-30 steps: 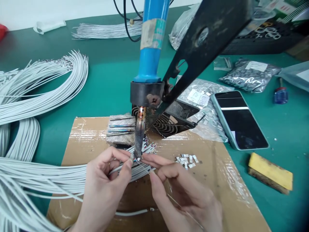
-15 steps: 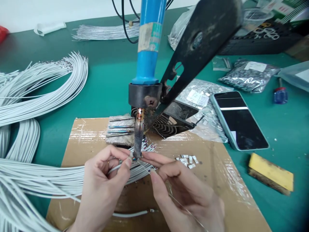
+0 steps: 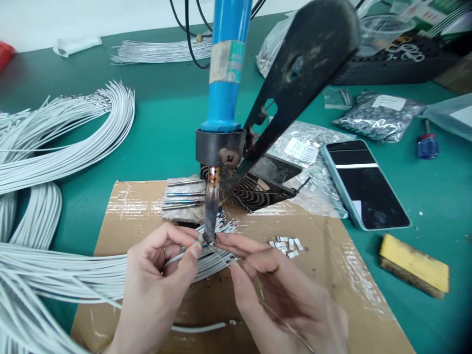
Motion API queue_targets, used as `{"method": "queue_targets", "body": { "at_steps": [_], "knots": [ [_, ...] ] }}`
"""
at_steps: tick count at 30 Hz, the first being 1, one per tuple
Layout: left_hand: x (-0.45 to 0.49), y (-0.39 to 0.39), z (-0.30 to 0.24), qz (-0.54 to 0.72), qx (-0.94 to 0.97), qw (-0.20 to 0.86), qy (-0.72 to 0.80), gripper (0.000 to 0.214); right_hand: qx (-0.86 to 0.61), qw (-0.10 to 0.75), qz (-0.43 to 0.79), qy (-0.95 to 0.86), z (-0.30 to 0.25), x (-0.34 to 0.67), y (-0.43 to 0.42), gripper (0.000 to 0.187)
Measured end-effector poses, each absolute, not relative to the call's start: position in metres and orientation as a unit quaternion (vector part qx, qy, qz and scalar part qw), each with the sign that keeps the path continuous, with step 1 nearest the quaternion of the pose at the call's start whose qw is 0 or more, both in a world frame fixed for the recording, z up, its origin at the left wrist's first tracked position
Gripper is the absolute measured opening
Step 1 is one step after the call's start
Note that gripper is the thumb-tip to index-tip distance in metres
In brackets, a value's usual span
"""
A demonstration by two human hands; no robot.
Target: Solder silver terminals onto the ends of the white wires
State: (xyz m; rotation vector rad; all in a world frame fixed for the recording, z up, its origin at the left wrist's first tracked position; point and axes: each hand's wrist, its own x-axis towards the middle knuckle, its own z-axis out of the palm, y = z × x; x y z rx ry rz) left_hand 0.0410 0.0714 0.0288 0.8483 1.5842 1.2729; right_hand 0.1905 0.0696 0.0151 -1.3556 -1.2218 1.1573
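Green matting covers the bench, and on it lies a taped cardboard sheet (image 3: 332, 275) where the work is done. Above the sheet a blue-handled soldering iron (image 3: 221, 98) hangs fixed in a black stand (image 3: 295, 73), its tip pointing down. The left hand (image 3: 158, 285) pinches the end of one white cable (image 3: 177, 256) between thumb and forefinger and holds it against the tip; the right hand (image 3: 287, 295) grips a thin solder wire (image 3: 221, 258) and feeds its end to the same spot. It looks like the joint is being soldered right now; the next move would need both hands steady and the fingertips kept off the hot tip, which sits very close to them. A bundle of white cables (image 3: 55, 275) crowds the left side under the left hand. Small metal pieces (image 3: 285, 244) lie just beside the right hand, a phone (image 3: 363, 184) and a yellow sponge (image 3: 415, 265) well apart to the right.
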Motion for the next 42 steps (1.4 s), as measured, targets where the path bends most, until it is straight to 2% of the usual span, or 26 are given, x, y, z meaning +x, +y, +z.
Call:
{"method": "queue_targets", "body": {
  "at_steps": [42],
  "knots": [
    [0.0419,0.071,0.0284,0.524,0.37,0.427,0.637,0.019,-0.527,0.507,0.45,-0.513,0.0151,0.1872,0.0713,0.022]
  ]
}}
